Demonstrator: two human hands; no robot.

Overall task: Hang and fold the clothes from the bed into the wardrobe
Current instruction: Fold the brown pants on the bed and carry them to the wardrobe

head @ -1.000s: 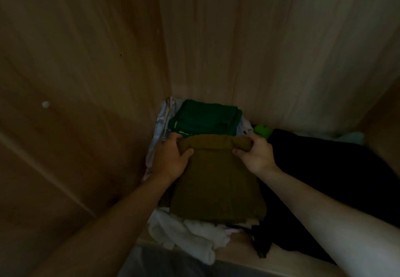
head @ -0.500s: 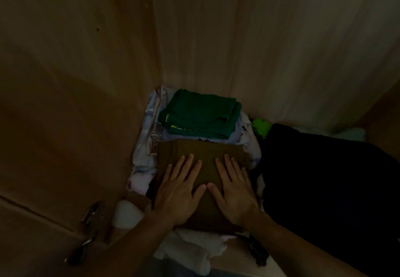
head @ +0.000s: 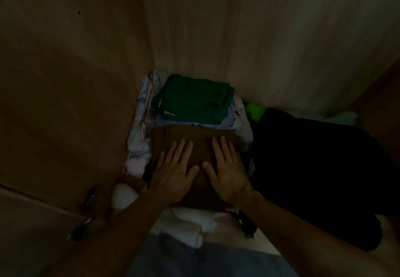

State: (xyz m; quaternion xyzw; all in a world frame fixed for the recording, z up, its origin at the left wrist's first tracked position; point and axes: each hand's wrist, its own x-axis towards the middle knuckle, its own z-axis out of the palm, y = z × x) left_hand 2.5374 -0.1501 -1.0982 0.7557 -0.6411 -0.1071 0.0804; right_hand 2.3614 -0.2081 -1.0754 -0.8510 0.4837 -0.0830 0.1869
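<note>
A folded brown garment lies on a wardrobe shelf, at the front of a stack of clothes. My left hand and my right hand press flat on it side by side, fingers straight and spread. Behind it sits a folded dark green garment on pale patterned cloth. White cloth pokes out under the brown garment at the shelf's front.
A big black garment fills the shelf to the right, with a bright green item behind it. Wooden wardrobe walls close in at left and back. A metal hinge sits on the left panel.
One second ago both hands gripped the brown garment's far edge; they then let go and pressed flat on top. Since half a second ago they have barely moved.
</note>
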